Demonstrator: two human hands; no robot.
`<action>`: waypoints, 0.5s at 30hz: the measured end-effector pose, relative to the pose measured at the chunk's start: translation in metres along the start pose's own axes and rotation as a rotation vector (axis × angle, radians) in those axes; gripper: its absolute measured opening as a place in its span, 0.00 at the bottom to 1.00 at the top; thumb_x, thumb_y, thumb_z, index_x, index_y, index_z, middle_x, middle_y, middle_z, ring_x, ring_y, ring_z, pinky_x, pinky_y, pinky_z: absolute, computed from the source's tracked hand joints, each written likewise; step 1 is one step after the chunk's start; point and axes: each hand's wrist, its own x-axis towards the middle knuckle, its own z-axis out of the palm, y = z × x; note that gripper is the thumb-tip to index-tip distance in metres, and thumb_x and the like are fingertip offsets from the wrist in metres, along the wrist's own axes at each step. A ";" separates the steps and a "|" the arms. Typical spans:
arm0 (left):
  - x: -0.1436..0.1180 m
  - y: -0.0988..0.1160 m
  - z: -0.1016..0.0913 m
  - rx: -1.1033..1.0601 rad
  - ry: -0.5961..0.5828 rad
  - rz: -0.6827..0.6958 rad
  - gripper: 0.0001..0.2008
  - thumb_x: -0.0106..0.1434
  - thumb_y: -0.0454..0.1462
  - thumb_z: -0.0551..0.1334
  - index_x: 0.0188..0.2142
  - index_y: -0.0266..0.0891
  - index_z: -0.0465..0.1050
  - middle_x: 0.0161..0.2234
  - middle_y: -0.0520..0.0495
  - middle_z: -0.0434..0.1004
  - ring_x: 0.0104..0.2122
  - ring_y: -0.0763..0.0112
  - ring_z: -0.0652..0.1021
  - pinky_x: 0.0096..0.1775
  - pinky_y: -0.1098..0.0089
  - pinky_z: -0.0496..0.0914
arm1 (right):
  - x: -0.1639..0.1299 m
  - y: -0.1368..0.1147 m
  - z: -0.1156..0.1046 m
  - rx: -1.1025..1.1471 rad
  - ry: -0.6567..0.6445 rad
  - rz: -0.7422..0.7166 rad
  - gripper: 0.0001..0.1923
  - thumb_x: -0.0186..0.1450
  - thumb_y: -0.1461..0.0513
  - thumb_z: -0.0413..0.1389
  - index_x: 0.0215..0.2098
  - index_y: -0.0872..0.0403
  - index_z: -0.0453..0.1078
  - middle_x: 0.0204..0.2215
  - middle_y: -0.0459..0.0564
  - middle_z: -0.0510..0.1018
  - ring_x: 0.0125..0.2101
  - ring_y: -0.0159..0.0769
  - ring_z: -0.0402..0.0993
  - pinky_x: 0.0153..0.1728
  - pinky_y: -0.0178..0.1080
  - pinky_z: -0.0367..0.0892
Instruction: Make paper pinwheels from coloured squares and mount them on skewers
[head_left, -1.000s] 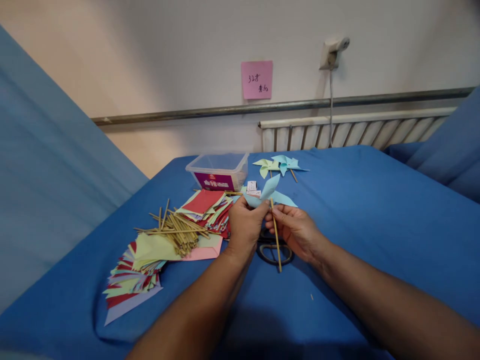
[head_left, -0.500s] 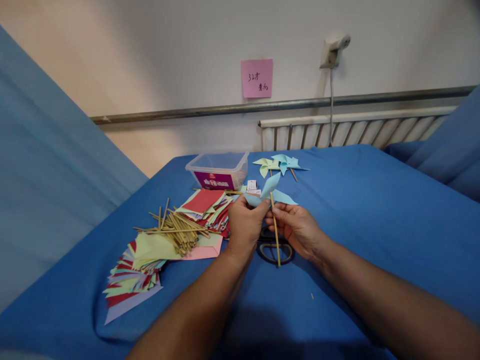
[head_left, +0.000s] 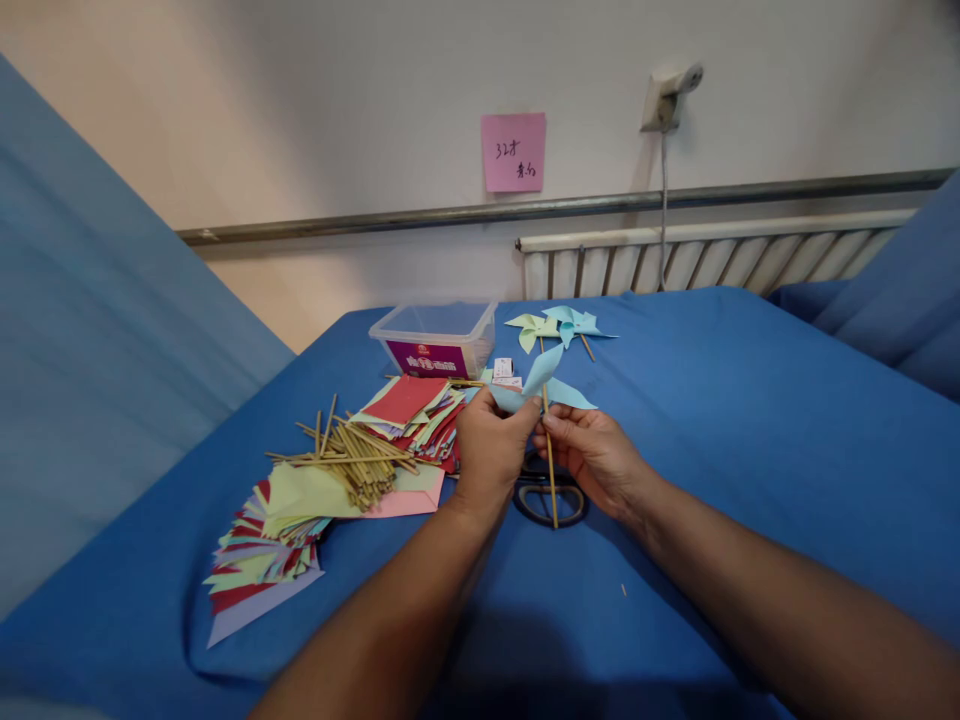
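A light blue paper pinwheel (head_left: 544, 372) is held over the table between my two hands. My left hand (head_left: 491, 445) is closed on its paper blades from the left, with the thumb near the centre. My right hand (head_left: 592, 450) pinches the thin wooden stick (head_left: 551, 470) just below the blades, and the stick slants down towards me. The fingers hide the spot where stick and paper meet. Beneath the hands lie black-handled scissors (head_left: 551, 518), partly covered by my right hand and the stick.
On the left are a pile of wooden sticks (head_left: 360, 455), stacked coloured paper (head_left: 409, 400) and a paper fan-shaped pile (head_left: 262, 560). Behind stand a clear plastic box (head_left: 431, 345) and small white boxes (head_left: 503, 369). A green pinwheel (head_left: 531, 330) and a blue pinwheel (head_left: 576, 324) lie at the back.
The lower end of the stick has shifted very slightly left. Both hands keep the same hold on the pinwheel.
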 end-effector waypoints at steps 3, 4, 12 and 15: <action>0.000 0.001 0.000 0.010 -0.002 0.001 0.09 0.47 0.39 0.68 0.25 0.37 0.71 0.22 0.54 0.73 0.22 0.74 0.71 0.26 0.74 0.65 | 0.000 0.000 0.000 0.003 -0.003 0.000 0.14 0.51 0.60 0.70 0.31 0.55 0.72 0.25 0.43 0.77 0.26 0.28 0.73 0.32 0.33 0.67; 0.000 0.001 0.000 0.009 -0.002 0.002 0.09 0.47 0.39 0.68 0.25 0.37 0.71 0.22 0.54 0.73 0.22 0.74 0.71 0.26 0.74 0.65 | 0.000 0.000 0.000 0.004 -0.004 0.002 0.14 0.50 0.60 0.71 0.31 0.55 0.72 0.24 0.43 0.77 0.26 0.28 0.73 0.32 0.33 0.67; 0.000 0.000 0.000 0.030 -0.011 0.007 0.10 0.47 0.40 0.68 0.26 0.37 0.71 0.22 0.54 0.73 0.22 0.74 0.70 0.26 0.74 0.64 | 0.000 0.000 0.000 -0.005 0.003 -0.001 0.17 0.48 0.59 0.72 0.31 0.55 0.73 0.24 0.42 0.76 0.26 0.29 0.73 0.33 0.35 0.67; 0.000 0.001 0.000 0.070 0.005 0.014 0.09 0.47 0.39 0.68 0.26 0.38 0.71 0.22 0.54 0.73 0.22 0.74 0.70 0.25 0.74 0.64 | 0.000 0.000 0.000 -0.014 0.004 -0.008 0.16 0.48 0.58 0.72 0.30 0.55 0.73 0.23 0.42 0.76 0.25 0.29 0.73 0.32 0.35 0.67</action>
